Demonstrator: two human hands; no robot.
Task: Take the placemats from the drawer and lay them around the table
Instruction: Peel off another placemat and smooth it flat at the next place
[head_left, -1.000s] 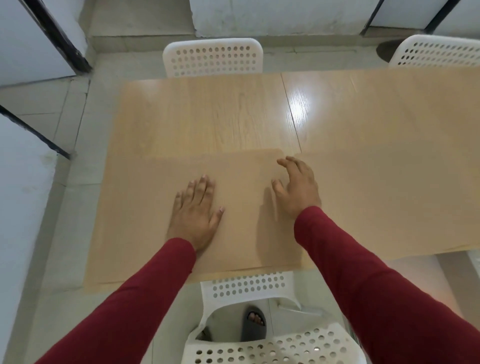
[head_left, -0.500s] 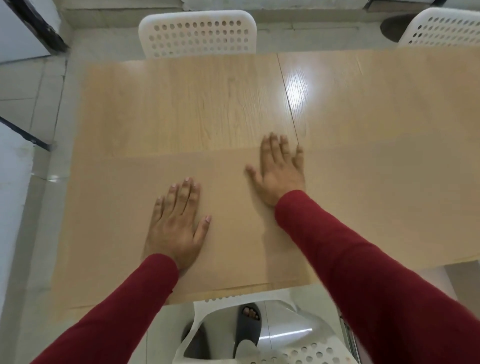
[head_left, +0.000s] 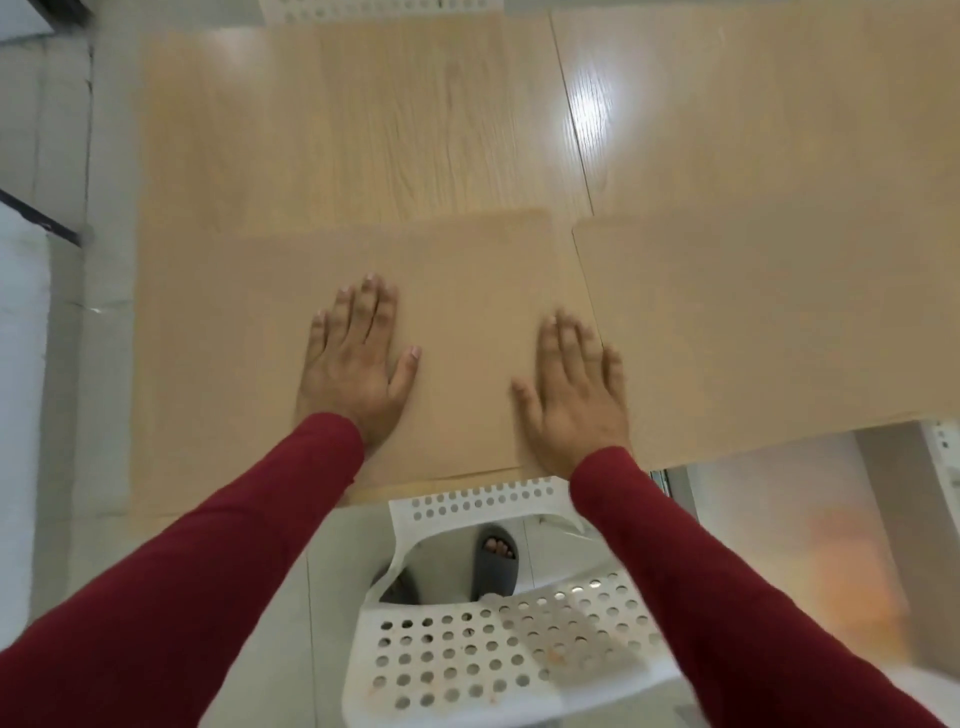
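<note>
I saw a tan placemat (head_left: 467, 291) lying flat at the table's near left edge, and a second tan placemat (head_left: 753, 322) flat just right of it, a narrow gap between.

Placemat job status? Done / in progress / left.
Done: right placemat lies flat along the table's near edge. In hand: left hand and right hand press flat on the left placemat, settling it. Left: the far side shows bare wood, no mats visible there.
</note>
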